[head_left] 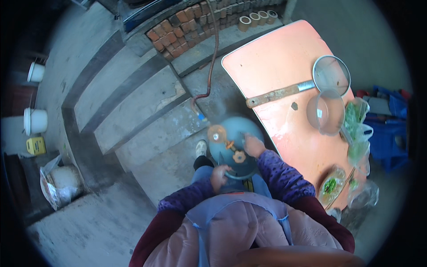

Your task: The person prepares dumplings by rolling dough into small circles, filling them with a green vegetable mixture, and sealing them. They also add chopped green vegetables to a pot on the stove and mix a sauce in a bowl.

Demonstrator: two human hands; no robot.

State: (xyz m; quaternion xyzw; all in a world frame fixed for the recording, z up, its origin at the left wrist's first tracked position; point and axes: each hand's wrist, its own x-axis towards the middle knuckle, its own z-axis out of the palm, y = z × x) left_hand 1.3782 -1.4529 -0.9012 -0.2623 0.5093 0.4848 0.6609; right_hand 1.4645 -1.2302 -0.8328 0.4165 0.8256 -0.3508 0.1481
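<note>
A blue-grey gas cylinder (242,125) stands upright before my legs. On top it carries a brass-coloured valve with an orange handwheel (239,156), and a round orange regulator (216,134) sits at its far left. My left hand (219,178) is closed round the near left part of the cylinder's collar ring. At the ring's right side is my right hand (254,146), its fingers curled over the rim and partly hidden. Beyond the cylinder hangs a reddish-brown hose (210,75) with a blue end, apart from the regulator.
Right of the cylinder is a pink table (275,49), bearing a long-handled strainer (332,75), a clear plastic tub (325,113), plastic bags and a dish of chopped greens (331,185). Concrete steps (140,118) rise at left. Bricks (180,26) are stacked at the back. White buckets (36,121) stand far left.
</note>
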